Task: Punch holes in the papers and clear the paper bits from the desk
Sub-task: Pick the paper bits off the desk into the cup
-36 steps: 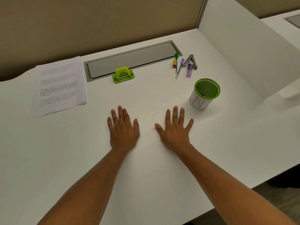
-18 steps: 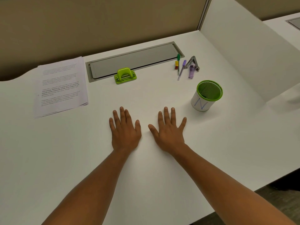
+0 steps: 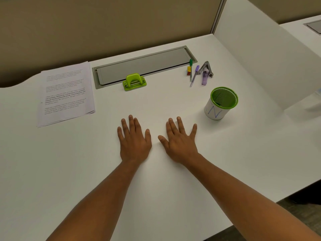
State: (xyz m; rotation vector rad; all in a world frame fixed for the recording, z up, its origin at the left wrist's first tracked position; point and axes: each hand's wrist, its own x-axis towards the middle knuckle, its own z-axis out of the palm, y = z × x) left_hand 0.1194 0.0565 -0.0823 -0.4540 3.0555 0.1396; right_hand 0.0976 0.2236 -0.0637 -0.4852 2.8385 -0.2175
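A stack of printed papers [image 3: 66,94] lies at the left of the white desk [image 3: 69,171]. A small green hole punch [image 3: 134,82] stands at the back centre, against the grey cable flap. My left hand [image 3: 134,143] and my right hand [image 3: 179,143] lie flat, palms down, side by side in the middle of the desk, fingers spread, holding nothing. Both are well in front of the punch and to the right of the papers. I see no paper bits on the desk.
A green mesh cup [image 3: 222,102] with a white label stands to the right of my right hand. Pens, a small eraser and a stapler [image 3: 206,69] lie at the back right. A white divider panel [image 3: 260,58] bounds the desk on the right.
My right hand has slid slightly left, closer to my left hand. The view has shifted a little; the objects on the desk have not moved.
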